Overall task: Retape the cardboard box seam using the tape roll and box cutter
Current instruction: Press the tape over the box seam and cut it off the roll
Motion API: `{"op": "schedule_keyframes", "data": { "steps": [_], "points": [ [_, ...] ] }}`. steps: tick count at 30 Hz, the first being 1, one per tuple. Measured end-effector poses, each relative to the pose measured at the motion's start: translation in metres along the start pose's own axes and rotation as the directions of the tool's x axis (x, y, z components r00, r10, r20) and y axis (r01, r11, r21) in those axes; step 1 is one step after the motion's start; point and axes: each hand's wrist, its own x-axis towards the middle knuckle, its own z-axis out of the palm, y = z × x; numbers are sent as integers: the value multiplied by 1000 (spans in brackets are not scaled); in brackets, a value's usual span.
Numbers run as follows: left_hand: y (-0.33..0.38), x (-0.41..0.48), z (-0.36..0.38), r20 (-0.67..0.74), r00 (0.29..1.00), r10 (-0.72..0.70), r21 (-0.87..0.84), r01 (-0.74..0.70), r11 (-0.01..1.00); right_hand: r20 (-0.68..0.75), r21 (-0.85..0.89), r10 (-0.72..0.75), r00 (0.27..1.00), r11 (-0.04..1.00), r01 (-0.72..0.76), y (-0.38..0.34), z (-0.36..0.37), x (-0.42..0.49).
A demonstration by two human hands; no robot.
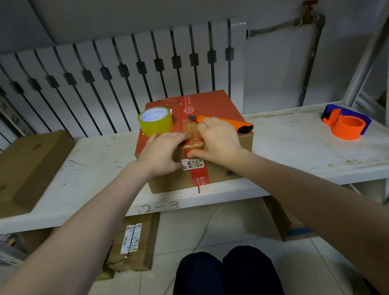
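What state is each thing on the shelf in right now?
Box: closed, taped along the seam.
Tape roll: lying flat on the box.
Cutter: lying on the box, unheld.
Dispenser: on the shelf, empty.
Hands: pressing tape at the front edge.

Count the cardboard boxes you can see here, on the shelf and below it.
4: the red-topped box under both hands, a flat one at shelf left, and two on the floor beneath; more may be hidden.

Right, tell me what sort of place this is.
Probably a parcel storeroom or pickup point. A white shelf hand-marked 2-3 holds a cardboard box with a numbered sticker, more labelled parcels lie on the floor below, and a tape dispenser sits ready.
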Motion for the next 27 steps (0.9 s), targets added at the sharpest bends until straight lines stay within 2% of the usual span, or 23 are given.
{"op": "schedule_keyframes", "data": {
  "steps": [4, 8, 14, 20, 23, 27],
  "points": [
    [1, 3, 1, -55, 998, 7, -5, -7, 1000, -36, -25, -56, 998, 998, 55, 0, 7, -7],
    [6, 5, 2, -100, 995, -7, -27, 4, 1000, -1, -71, -112, 994, 991, 112, 7, 8, -12],
    [17, 9, 9, -230, 973, -37, -28, 32, 999, 12, 27, -171, 985, 985, 170, 16, 3, -9],
    [5, 10, 1, -120, 993, -2, -71, -6, 997, 115, 116, -193, 974, 977, 180, 28, -13, -2],
    [2, 7, 0, -67, 998, -12, -80, 7, 997, 73, -10, -170, 983, 985, 171, 20, -10, -4],
    [7, 7, 5, -115, 992, -54, -52, 48, 997, 24, -87, -117, 993, 989, 118, 7, -1, -6]
  ]
}}
